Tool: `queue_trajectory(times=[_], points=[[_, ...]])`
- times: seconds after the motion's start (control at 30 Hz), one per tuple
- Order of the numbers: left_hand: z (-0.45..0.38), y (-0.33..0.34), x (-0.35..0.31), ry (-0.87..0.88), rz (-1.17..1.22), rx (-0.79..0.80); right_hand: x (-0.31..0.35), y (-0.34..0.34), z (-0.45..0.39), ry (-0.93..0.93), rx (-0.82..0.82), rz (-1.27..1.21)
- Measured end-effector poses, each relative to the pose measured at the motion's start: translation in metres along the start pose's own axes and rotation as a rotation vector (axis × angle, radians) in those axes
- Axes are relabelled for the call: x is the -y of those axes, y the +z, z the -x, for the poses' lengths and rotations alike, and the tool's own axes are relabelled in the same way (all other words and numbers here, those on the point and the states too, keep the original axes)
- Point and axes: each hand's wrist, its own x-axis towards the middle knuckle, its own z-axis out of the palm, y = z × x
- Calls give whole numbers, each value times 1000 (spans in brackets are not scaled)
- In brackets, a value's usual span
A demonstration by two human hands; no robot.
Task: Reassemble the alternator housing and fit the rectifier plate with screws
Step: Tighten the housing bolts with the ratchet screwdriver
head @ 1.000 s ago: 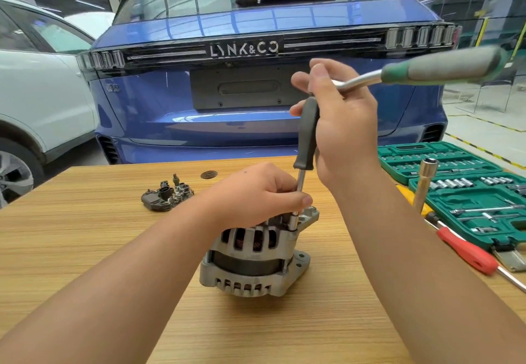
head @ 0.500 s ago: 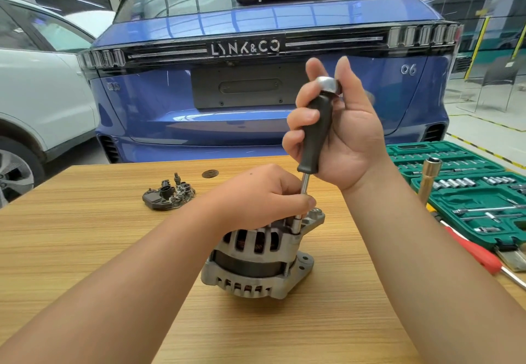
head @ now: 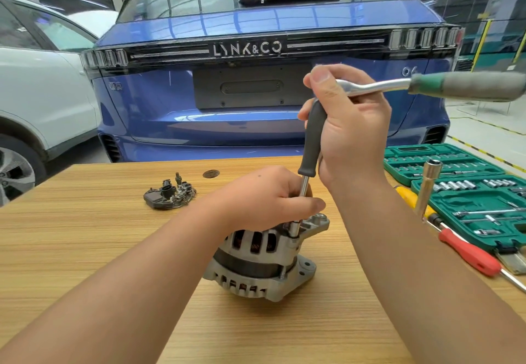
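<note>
Alternator [head: 259, 261] sits on the bench [head: 85, 244], centre, slightly tilted, vented housing facing the camera. Left hand [head: 267, 198] rests on top of it, fingers curled, pinching the lower steel shaft of the driver [head: 311, 141] just above where its socket end meets the housing bolt at the upper right ear. Right hand [head: 350, 124] is above, grip closed round the driver's black handle, thumb up against the ratchet [head: 421, 86] head; ratchet handle sticks out right, roughly level. Driver stands near upright, leaning a bit right. Rectifier plate [head: 170, 196] lies loose on the bench, back left, well apart from both hands. Green socket case [head: 466, 193] open at right, red screwdriver [head: 469, 252] beside it. Blue car [head: 256, 124] behind the bench.
</note>
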Motion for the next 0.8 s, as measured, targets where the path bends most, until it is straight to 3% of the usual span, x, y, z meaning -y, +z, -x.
queue_trajectory(times=[0.13, 0.2, 0.4, 0.53, 0.7, 0.8], points=[[-1, -1, 2, 5, 20, 3, 1, 0, 2, -28, -16, 99], [-1, -1, 4, -9, 48, -15, 1, -1, 2, 42, 3, 73], [-1, -1, 6, -42, 76, -87, 1, -11, -11, 583, 129, -311], [-1, -2, 5, -32, 70, -69, -1, -21, -20, 800, 212, -466], [3, -2, 5, -20, 96, -43, -5, -22, -22, 858, 382, -572], [2, -3, 5, -39, 95, -53, -4, -19, -21, 780, 340, -544]])
